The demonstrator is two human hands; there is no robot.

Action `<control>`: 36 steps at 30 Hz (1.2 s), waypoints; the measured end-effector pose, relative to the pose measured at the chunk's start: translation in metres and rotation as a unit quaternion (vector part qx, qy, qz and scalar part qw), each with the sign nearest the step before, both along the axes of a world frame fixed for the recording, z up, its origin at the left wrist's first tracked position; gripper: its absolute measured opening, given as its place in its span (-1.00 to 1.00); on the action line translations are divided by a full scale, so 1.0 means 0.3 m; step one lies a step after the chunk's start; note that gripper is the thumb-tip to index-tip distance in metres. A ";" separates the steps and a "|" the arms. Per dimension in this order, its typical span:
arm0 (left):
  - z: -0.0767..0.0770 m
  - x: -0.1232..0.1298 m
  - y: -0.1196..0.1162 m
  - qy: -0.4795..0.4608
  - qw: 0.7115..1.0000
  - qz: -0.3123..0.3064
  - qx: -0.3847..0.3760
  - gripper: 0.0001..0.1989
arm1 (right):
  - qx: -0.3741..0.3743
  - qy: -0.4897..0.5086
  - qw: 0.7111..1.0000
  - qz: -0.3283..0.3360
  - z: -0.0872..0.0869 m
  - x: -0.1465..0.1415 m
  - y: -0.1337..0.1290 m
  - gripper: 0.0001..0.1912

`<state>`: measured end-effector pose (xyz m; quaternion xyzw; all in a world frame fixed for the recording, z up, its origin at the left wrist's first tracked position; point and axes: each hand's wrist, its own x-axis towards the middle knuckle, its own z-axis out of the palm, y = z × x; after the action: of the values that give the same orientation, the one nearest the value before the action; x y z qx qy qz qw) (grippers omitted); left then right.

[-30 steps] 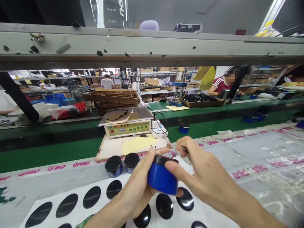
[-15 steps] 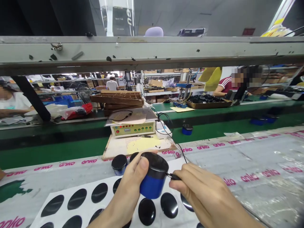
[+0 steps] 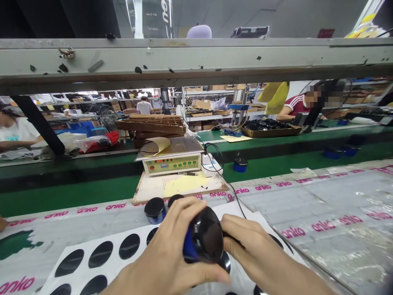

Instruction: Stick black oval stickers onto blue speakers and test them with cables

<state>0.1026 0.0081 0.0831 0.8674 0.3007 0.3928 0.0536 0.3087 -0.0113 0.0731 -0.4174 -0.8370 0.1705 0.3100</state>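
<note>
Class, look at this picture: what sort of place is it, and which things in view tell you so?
Probably a factory assembly line: a green conveyor belt, a test box with indicator lights, and other people seated at benches behind.

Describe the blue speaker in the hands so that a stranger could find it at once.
Start at the white sheet of black oval stickers on the near table. Just above it, the left hand and right hand hold the blue round speaker. Unlike the two speakers standing behind, it is lifted and tilted, its glossy black top facing the camera.
</note>
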 end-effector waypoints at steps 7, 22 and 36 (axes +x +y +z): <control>0.032 -0.001 -0.054 0.051 0.976 -0.041 0.209 -0.67 | 0.066 0.099 0.992 -0.030 -0.023 -0.026 -0.065 -0.76; 0.081 0.016 -0.055 0.118 0.954 -0.069 0.268 -0.81 | 0.113 -0.003 0.992 -0.053 -0.025 -0.006 -0.090 -0.66; -0.090 0.018 0.231 0.124 0.990 0.046 -0.056 -0.54 | 0.076 -0.113 0.935 -0.328 0.006 0.354 0.190 -0.63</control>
<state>0.1080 0.0773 0.0562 0.8904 0.3659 0.2668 0.0465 0.4148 0.0455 0.0750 -0.6606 -0.6935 -0.0529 0.2827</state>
